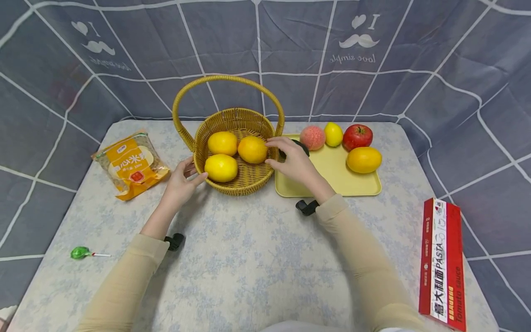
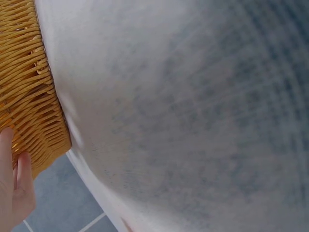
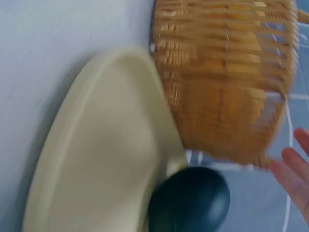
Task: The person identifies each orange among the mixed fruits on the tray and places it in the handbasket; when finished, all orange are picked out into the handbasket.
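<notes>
A wicker basket [image 1: 236, 190] with a tall hooped handle holds two round oranges [image 1: 222, 143] [image 1: 252, 150] and a yellow lemon [image 1: 221, 168]. My left hand [image 1: 181, 183] grips its left side, thumb at the rim beside the lemon, fingers against the outer weave [image 2: 29, 96]. Over the right rim reaches my right hand [image 1: 295, 162], thumb and fingertips spread beside the right-hand orange. In the right wrist view those fingers [image 3: 294, 169] hold nothing. A dark green avocado [image 3: 190, 200] lies on the yellow tray [image 1: 332, 186], partly hidden beneath the right hand in the head view.
On the tray are a peach [image 1: 313, 138], a small lemon [image 1: 333, 134], a red apple [image 1: 357, 137] and a yellow-orange oval fruit [image 1: 363, 160]. An orange food bag [image 1: 132, 163] and green lollipop [image 1: 80, 252] lie left; a red pasta box [image 1: 442, 265] lies right.
</notes>
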A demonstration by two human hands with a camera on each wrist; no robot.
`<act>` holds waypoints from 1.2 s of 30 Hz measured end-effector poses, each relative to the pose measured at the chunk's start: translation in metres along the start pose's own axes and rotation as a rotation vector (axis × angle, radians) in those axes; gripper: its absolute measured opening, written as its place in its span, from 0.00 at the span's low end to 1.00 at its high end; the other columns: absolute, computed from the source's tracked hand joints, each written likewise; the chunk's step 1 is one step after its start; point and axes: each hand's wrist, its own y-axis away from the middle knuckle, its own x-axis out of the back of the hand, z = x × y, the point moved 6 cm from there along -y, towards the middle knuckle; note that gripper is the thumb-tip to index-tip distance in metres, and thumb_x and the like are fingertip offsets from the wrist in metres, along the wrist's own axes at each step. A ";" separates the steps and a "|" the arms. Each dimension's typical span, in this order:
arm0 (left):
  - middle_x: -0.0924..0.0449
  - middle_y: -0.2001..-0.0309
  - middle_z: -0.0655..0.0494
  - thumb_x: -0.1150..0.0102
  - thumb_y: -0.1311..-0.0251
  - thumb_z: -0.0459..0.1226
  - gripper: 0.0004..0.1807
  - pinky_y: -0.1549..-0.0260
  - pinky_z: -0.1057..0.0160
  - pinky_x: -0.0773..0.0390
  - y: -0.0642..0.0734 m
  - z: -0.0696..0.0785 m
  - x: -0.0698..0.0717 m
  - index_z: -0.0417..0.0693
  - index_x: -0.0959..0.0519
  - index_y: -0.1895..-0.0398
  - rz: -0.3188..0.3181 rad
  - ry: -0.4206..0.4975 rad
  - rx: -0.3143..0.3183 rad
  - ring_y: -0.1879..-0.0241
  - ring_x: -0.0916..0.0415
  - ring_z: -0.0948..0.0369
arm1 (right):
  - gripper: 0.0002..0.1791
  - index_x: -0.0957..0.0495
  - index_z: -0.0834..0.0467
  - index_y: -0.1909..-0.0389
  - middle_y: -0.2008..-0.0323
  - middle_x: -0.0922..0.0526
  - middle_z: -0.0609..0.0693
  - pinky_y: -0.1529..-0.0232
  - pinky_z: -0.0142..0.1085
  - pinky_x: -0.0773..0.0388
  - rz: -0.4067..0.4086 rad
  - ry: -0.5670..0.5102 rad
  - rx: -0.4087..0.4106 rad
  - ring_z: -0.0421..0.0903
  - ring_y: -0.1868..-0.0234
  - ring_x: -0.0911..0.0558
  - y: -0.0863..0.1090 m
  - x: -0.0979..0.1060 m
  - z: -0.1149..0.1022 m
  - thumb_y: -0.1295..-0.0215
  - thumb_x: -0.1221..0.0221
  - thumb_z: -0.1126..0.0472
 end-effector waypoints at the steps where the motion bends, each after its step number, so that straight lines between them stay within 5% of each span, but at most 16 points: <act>1: 0.45 0.26 0.40 0.44 0.30 0.44 0.43 0.32 0.45 0.33 0.000 0.000 0.000 0.45 0.56 0.21 0.000 -0.002 0.001 0.26 0.45 0.44 | 0.24 0.23 0.59 0.40 0.37 0.25 0.54 0.33 0.45 0.29 0.018 -0.021 0.005 0.52 0.35 0.27 0.006 0.005 0.004 0.37 0.34 0.59; 9: 0.45 0.26 0.40 0.45 0.30 0.45 0.43 0.32 0.44 0.33 0.000 0.000 -0.001 0.45 0.56 0.21 -0.005 -0.013 -0.007 0.26 0.45 0.44 | 0.22 0.20 0.61 0.45 0.45 0.20 0.57 0.38 0.49 0.23 0.128 -0.082 -0.058 0.55 0.42 0.22 0.053 0.050 0.042 0.41 0.31 0.63; 22: 0.45 0.26 0.40 0.45 0.30 0.45 0.43 0.31 0.43 0.34 -0.001 0.000 -0.002 0.46 0.56 0.21 -0.013 -0.004 -0.014 0.26 0.46 0.43 | 0.30 0.25 0.58 0.37 0.38 0.25 0.59 0.30 0.56 0.36 0.225 -0.050 -0.404 0.59 0.35 0.29 0.110 0.130 0.107 0.39 0.32 0.52; 36: 0.46 0.25 0.40 0.45 0.30 0.46 0.44 0.31 0.43 0.35 0.001 0.000 -0.001 0.47 0.57 0.20 -0.012 -0.015 0.000 0.26 0.46 0.43 | 0.40 0.35 0.63 0.30 0.32 0.33 0.65 0.28 0.60 0.43 0.157 0.038 -0.478 0.63 0.29 0.38 0.120 0.150 0.140 0.38 0.33 0.50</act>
